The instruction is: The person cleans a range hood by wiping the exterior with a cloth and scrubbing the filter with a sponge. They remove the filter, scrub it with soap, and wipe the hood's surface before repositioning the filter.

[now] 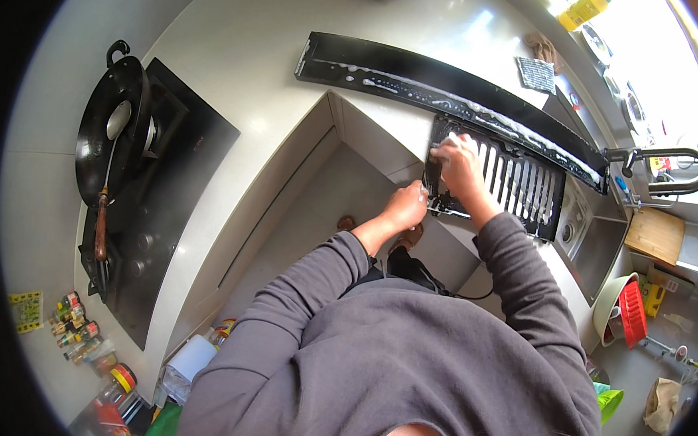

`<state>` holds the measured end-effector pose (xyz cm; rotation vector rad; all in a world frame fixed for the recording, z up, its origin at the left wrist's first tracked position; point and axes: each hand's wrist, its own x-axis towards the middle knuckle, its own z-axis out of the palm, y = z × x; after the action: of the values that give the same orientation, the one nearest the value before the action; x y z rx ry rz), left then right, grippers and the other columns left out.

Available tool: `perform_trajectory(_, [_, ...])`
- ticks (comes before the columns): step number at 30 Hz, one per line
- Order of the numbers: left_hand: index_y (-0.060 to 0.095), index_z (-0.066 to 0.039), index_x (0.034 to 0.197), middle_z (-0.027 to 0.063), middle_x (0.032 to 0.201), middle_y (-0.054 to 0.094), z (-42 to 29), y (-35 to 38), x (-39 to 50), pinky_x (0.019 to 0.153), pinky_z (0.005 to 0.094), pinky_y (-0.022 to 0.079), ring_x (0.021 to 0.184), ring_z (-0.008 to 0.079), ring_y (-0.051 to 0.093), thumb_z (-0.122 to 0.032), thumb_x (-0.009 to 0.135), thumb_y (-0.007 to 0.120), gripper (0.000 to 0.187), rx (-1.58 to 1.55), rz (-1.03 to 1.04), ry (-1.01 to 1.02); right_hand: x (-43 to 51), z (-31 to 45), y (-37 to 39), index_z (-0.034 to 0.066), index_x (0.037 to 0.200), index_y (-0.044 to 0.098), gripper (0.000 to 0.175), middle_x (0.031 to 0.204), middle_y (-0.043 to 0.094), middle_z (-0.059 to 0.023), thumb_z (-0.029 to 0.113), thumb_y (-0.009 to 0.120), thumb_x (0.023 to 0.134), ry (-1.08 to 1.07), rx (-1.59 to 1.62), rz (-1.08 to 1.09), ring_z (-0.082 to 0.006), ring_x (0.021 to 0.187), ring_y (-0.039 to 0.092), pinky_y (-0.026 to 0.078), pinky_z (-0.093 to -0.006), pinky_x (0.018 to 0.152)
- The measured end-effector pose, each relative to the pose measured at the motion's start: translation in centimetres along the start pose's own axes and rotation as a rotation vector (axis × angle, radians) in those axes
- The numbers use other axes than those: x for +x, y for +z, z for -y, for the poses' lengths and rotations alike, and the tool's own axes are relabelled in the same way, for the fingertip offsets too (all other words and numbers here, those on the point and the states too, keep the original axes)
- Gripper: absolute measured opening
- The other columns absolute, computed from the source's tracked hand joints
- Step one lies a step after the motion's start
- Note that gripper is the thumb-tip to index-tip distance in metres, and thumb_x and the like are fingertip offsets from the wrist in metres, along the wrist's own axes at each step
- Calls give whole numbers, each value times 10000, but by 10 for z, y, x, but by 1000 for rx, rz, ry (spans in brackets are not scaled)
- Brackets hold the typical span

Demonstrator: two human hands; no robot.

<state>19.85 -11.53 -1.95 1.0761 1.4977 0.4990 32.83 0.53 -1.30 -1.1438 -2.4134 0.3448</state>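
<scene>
A black slotted grille panel (534, 184), wet and streaked with soap foam, lies on the counter in front of me. At its near left corner, my left hand (407, 205) is closed on the edge. My right hand (465, 168) grips a white wad (449, 141), perhaps a cloth or sponge, against the panel's left part; the fingers hide most of it. Just beyond the grille stretches a long black panel (394, 65) with a line of white suds along it. Its right end reaches the faucet (675, 172).
The sink (601, 251) lies to the right, with a wooden cutting board (655, 235) behind it. A grey textured cloth (536, 75) rests near the window. On the left, a wok (111, 137) holding a ladle (118, 121) sits on the black cooktop (176, 207). Several seasoning jars (75, 327) stand nearby.
</scene>
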Motion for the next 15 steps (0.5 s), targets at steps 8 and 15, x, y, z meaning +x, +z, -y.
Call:
perform_trajectory(8, [508,44,1037,251,783,654,8,5,5,630,466,531,606,365,642,-228,980,411,295,119,-71,108,8,27,-21,84,796,734,202,860,665,-106,-10,562,748,58,-12,13,-333,889,619,480,-417,836])
perform_trajectory(15, [530,6,1054,286,914,658,11,6,6,824,556,475,895,475,622,-246,962,442,283,78,-46,38,-17,12,-36,6,968,680,207,907,686,-142,180,678,856,484,550,237,-202,804,661,507,-356,759])
